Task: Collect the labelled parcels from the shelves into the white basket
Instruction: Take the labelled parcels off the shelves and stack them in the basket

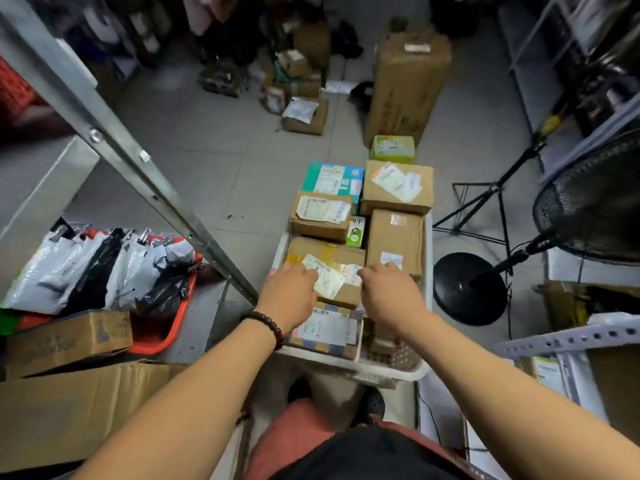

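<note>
1. Head view, lower centre of the frame: the left hand [289,289] lies palm-down on the near left corner of a brown cardboard parcel with a white label and yellow tape [327,271]. Its fingers are spread flat, not curled round anything.
2. The right hand [388,289] rests just right of it, fingers loosely extended over the same parcel's right edge and touching the tall plain brown carton [394,242] beside it. Neither hand has a grip.
3. That parcel sits on top of the load in the white plastic basket [391,374], above a flat parcel with a large white label [325,329].
4. My judgement is that the step is seating this parcel. Press evenly with both palms and nudge it toward the frame's left so it lies level.
5. The stack looks crowded. Further up the frame, a brown box with a crumpled label [322,216] and a square brown box with slanted labels [398,185] overhang the far rim, so push gently or they may slide.
</note>
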